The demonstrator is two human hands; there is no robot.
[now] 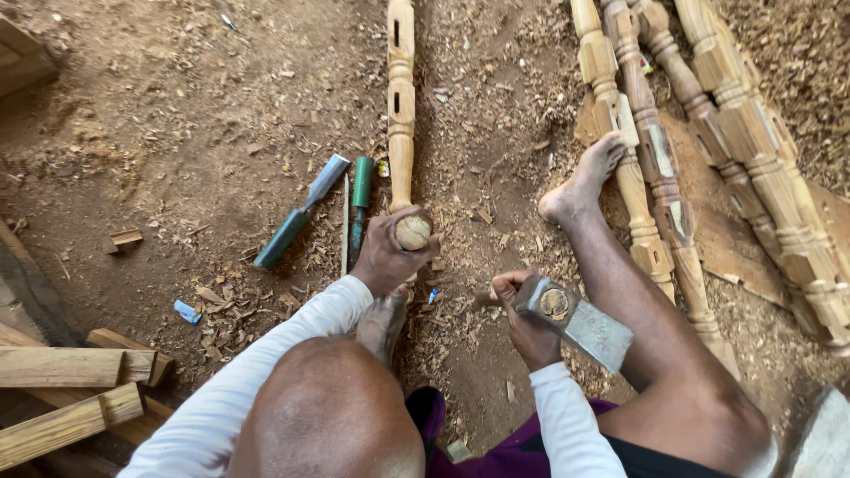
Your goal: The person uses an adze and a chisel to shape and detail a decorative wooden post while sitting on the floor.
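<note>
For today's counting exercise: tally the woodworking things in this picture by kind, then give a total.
Turned wooden posts: 5, namely one under the left hand and four stacked at right
Green-handled chisels: 2
Hammers: 1, in the right hand
Total: 8

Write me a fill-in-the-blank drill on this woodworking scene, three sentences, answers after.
1. The left hand grips the near end of a long turned ____ post lying on the dirt floor.
2. The right hand holds a metal-headed ____.
3. Two green-handled chisels lie on the ground to the ____ of the post.

Missing words: wooden; hammer; left
</note>
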